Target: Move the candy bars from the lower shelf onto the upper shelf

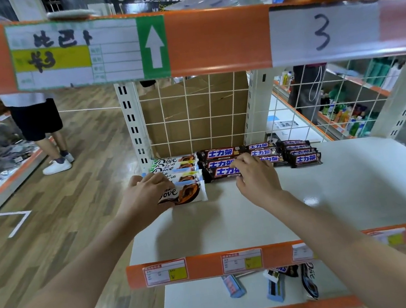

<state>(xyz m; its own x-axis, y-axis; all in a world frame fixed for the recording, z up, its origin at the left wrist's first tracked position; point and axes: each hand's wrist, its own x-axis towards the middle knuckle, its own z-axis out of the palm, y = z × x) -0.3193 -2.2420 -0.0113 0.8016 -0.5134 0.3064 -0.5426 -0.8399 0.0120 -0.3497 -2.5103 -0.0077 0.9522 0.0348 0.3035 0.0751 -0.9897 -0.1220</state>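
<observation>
On the upper white shelf (352, 187), my left hand (143, 196) holds a white Dove bar (186, 193) by its left end, at the front of a row of Dove bars (175, 165). My right hand (255, 175) pinches a dark brown Snickers bar (220, 173), the front one of several Snickers bars (300, 155) lined up at the back. On the lower shelf (201, 301) lie a blue-wrapped bar (233, 286), a blue and black bar (275, 287), part of a Snickers bar (286, 269) and a dark Dove bar (310, 283).
An orange price rail (209, 267) fronts the upper shelf. A higher orange rail (209, 41) marked 3 hangs overhead. A wire grid (192, 114) with cardboard behind backs the shelf. A person (39, 122) stands on the wooden floor at left. Stocked shelves (344, 112) stand at right.
</observation>
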